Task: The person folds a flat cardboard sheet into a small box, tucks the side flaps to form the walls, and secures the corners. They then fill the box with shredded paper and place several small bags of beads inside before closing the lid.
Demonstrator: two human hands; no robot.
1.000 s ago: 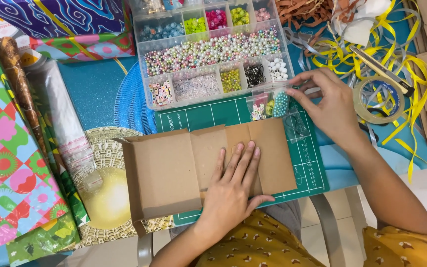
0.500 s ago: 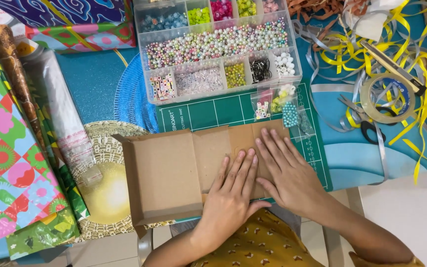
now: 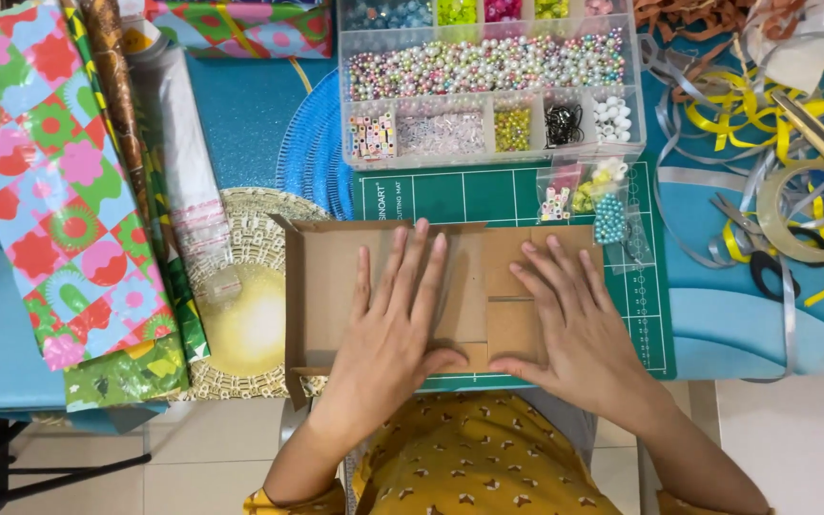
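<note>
**Both palms flat on a cardboard box**

A shallow brown cardboard box (image 3: 336, 286) lies open on a green cutting mat (image 3: 488, 195), near the table's front edge and straight ahead of the person. Its left wall stands up, and its flaps are folded inward across the floor.

The left hand (image 3: 388, 329) rests palm down in the middle of the box, fingers (image 3: 412, 262) spread and stretched toward the far rim, which the fingertips reach; the thumb points right along the near edge. The right hand (image 3: 574, 329) lies flat on the folded flaps at the box's right end, fingers spread too, thumb pointing left, its tip just beside the left thumb. Neither hand grips anything; the cardboard sits under both palms.

Just beyond the right fingertips lie small clear bags of beads (image 3: 593, 200). Farther back stands a clear compartment organiser (image 3: 488, 86) filled with pastel pearls and other beads. To the left, a round woven placemat (image 3: 240, 324) sits partly under the box, beside folded sheets of patterned wrapping paper (image 3: 59, 191). To the right, yellow and silver ribbon (image 3: 736, 114) tangles around a roll of clear tape (image 3: 808, 215) and black-handled scissors (image 3: 770, 272).
</note>
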